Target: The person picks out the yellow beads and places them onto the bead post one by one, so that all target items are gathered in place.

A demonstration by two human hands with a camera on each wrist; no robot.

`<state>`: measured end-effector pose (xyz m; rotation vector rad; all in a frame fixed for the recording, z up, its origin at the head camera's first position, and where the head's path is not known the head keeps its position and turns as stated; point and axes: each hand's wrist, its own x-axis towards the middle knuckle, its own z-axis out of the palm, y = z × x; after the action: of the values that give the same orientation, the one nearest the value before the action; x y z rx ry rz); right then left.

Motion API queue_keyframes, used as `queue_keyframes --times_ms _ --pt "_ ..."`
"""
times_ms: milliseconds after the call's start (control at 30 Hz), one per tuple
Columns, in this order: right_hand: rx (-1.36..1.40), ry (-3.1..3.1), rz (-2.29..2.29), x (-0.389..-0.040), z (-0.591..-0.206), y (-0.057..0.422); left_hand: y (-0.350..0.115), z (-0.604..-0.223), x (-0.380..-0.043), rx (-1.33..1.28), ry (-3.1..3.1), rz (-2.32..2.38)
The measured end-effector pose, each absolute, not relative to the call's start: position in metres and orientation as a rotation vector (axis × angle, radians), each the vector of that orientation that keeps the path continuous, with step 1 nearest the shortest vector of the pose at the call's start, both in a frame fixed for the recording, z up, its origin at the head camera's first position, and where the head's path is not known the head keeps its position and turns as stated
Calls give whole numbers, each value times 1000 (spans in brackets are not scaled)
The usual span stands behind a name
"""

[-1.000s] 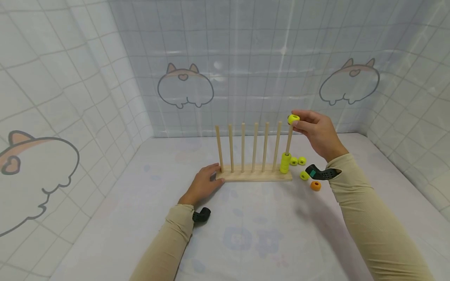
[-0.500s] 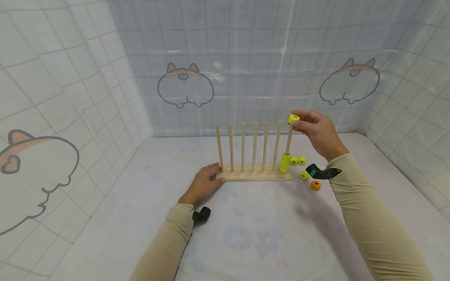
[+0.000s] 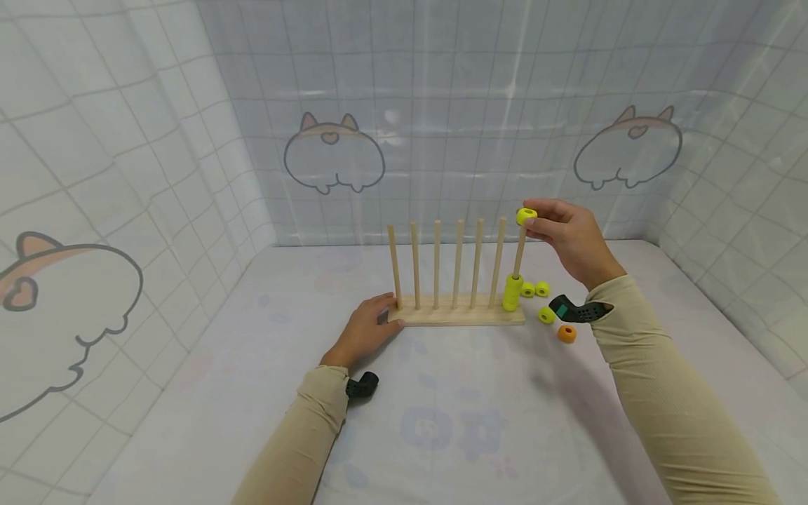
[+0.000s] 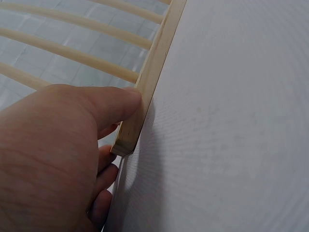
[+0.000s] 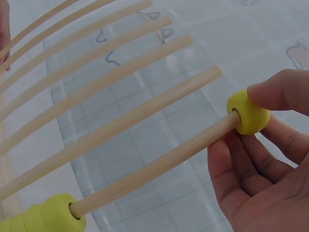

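My right hand (image 3: 573, 235) pinches a yellow bead (image 5: 254, 119) between thumb and fingers at the top of the rightmost wooden peg (image 5: 154, 169). In the right wrist view the peg's tip sits in the bead's hole. Lower on that same peg is a stack of yellow beads (image 3: 512, 294), with bare wood between the stack and the held bead. My left hand (image 3: 362, 331) grips the left end of the wooden base (image 3: 457, 318), thumb on its front edge and fingers behind. The base bears several upright pegs, the others without beads.
On the white cloth right of the base lie a few loose yellow beads (image 3: 546, 315) and one orange bead (image 3: 567, 334). A tile-patterned curtain (image 3: 461, 126) stands behind and along both sides.
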<state>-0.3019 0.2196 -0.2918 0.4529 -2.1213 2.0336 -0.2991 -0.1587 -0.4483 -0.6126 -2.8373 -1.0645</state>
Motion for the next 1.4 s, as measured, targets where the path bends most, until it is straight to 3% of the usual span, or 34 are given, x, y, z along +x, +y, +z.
queue_keyframes --times_ms 767,1400 --pt "430 -2132 2011 -302 -297 224 -158 -449 -300 -596 -2850 -1063" --pt "271 -2122 2130 -293 -351 249 -159 -449 -300 -609 -2844 -1054"
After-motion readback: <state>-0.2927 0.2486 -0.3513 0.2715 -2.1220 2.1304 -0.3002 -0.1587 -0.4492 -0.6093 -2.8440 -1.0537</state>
